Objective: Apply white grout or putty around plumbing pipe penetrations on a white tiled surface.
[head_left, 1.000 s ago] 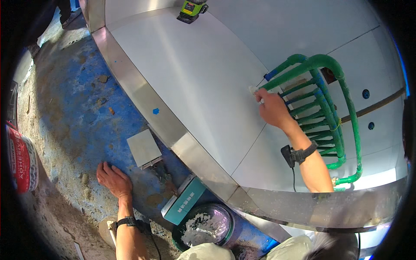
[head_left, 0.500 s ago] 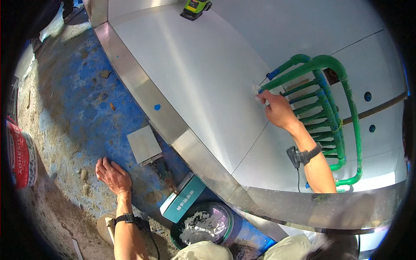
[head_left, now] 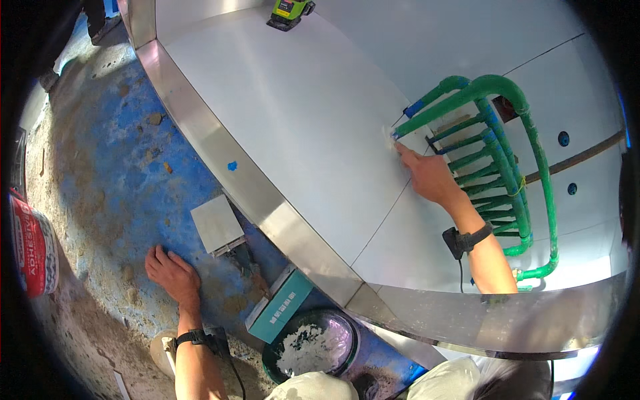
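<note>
My right hand [head_left: 437, 179] reaches over a metal-edged ledge, its index finger stretched toward a white smear at the end of a green pipe [head_left: 460, 110]. The smear lies where the pipe meets the pale panel [head_left: 300, 127]. My other right fingers are curled and partly hidden; nothing shows in them. My left hand [head_left: 173, 275] rests palm down on the dirty blue floor [head_left: 133, 200], fingers stretched, holding nothing. Near it lie a square pale plate [head_left: 217, 224] and a trowel-like tool [head_left: 247, 261]. A dark bucket with grey-white paste [head_left: 307, 350] stands below them.
A rack of green pipes [head_left: 493, 173] fills the right side. The metal edge [head_left: 247, 170] curves between floor and panel. A teal box [head_left: 281, 303] sits beside the bucket. At the left stands a red-and-white pail [head_left: 33, 250], and a green device [head_left: 290, 13] is at the top.
My right index finger has straightened and slid slightly down from the pipe end; the white bit at my fingertips no longer shows between them. The view has shifted slightly. My left hand stays on the floor.
</note>
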Demonstrator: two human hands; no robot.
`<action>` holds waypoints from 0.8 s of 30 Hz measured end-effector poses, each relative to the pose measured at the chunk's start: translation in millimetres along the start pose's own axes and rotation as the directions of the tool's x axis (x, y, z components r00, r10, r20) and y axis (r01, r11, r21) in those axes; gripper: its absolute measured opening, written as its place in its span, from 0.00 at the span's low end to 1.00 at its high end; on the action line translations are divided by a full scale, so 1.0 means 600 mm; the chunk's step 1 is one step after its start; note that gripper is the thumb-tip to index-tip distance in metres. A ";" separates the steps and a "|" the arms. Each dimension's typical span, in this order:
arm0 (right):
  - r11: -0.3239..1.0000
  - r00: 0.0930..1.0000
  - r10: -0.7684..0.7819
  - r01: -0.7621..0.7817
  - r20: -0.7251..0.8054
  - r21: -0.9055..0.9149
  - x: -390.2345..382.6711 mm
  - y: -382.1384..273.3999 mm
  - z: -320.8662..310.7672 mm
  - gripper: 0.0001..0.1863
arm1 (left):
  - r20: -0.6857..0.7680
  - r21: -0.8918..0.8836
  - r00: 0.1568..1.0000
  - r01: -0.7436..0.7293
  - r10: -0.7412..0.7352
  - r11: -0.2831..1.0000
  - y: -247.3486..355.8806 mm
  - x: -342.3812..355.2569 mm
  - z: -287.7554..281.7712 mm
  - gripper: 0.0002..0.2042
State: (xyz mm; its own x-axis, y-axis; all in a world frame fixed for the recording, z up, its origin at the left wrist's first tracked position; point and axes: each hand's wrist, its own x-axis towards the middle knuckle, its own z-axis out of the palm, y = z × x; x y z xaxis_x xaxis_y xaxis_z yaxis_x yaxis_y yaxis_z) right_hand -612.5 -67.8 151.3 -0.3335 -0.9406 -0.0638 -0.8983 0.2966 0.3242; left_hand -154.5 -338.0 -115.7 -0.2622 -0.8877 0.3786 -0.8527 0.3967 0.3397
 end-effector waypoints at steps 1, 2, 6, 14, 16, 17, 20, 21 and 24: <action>1.000 1.000 0.001 -0.001 -0.005 -0.003 0.000 0.003 -0.003 0.21 | -0.010 0.003 1.000 -0.006 0.006 1.000 -0.002 -0.003 0.004 0.18; 1.000 1.000 0.001 0.000 -0.029 0.013 0.001 0.005 -0.006 0.27 | -0.020 0.007 1.000 -0.013 0.013 1.000 -0.003 -0.002 0.006 0.18; 0.998 0.995 -0.062 0.059 -0.081 -0.035 0.016 -0.028 -0.015 0.32 | 0.007 0.000 1.000 -0.002 0.002 1.000 0.002 -0.002 0.005 0.18; 0.996 0.998 -0.004 0.009 0.057 -0.088 0.007 -0.007 -0.015 0.28 | 0.043 -0.012 0.999 0.004 -0.004 1.000 -0.002 0.002 0.006 0.18; 1.000 1.000 0.027 -0.027 0.011 -0.001 -0.001 0.001 -0.006 0.25 | 0.032 0.003 0.999 -0.005 0.005 1.000 -0.008 -0.004 0.009 0.18; 0.988 0.998 0.061 -0.062 0.017 0.139 -0.006 0.011 -0.001 0.29 | 0.023 0.023 1.000 -0.010 0.010 1.000 -0.012 -0.004 0.010 0.18; 0.919 0.980 0.199 -0.178 -0.022 0.352 -0.006 0.019 -0.003 0.29 | 0.043 -0.002 0.999 0.003 -0.003 1.000 -0.005 -0.004 0.008 0.18; 0.867 0.950 0.305 -0.251 -0.061 0.431 -0.003 0.018 -0.005 0.25 | 0.042 -0.003 0.999 0.003 -0.003 1.000 -0.005 -0.003 0.009 0.18; 0.815 0.923 0.369 -0.264 -0.110 0.516 0.013 0.016 -0.001 0.15 | 0.002 0.019 1.000 -0.029 0.029 0.999 -0.008 -0.002 0.013 0.19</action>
State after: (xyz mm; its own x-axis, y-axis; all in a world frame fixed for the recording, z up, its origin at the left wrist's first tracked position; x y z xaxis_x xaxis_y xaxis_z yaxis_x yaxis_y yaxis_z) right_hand -623.4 -72.1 154.2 -0.6075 -0.7771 0.1648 -0.7917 0.5752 -0.2059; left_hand -153.4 -340.6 -124.7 -0.2875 -0.8763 0.3865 -0.8532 0.4177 0.3124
